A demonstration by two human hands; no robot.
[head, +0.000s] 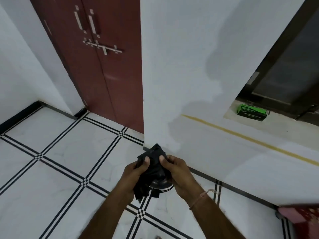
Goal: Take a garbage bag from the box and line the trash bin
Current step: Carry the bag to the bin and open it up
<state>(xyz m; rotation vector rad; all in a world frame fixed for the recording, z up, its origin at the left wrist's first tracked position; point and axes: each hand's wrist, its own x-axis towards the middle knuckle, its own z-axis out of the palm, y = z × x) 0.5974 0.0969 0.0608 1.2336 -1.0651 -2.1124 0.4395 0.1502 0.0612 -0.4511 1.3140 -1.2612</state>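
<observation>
- Head view: both hands are held out in front of the person, close together, above a white tiled floor (57,152) with black line patterns.
- The left hand (136,176) is closed around a crumpled black garbage bag (151,169), thumb pressed on the front of the plastic near its upper edge.
- The right hand (179,171) grips the same bag from the other side, thumb on top and fingers curled behind; a thin thread band (202,197) sits at its wrist.
- The bag is still bunched and folded, its top corner poking up above both thumbs and its lower end hanging below the left palm.
- Just under the bag and hands a dark round object (161,185) shows on the floor; most of it is hidden, so I cannot tell what it is.
- A green box (252,112) lies on a window ledge (283,125) at the right, well apart from the hands.
- A white wall (189,66) stands behind the hands, with a yellow stripe (250,140) running across it.
- A dark red double door (103,66) with metal handles and a bolt is at the upper left.
</observation>
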